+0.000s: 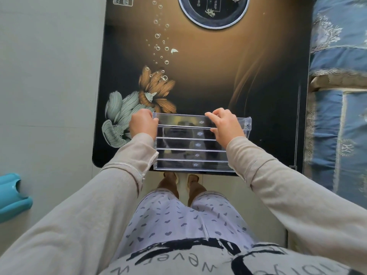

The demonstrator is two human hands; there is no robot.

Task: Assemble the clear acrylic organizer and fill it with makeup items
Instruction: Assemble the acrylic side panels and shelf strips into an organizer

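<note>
left hand [143, 124] grips organizer [186, 144] corner | right hand [226, 126] grips far edge

The top edge is cropping a round panel [213, 13] at twelve o'clock, the left edge a teal object [12, 195] at eight; the right sleeve [258, 167] is hiding the five o'clock corner of the organizer [184, 144].

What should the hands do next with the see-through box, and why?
Probably slide the acrylic organizer a little farther onto the table. Its near edge lies right at the table's near edge, its slots look empty, and the left hand and right hand already grip its far end. A small push away would likely steady it before filling.
</note>
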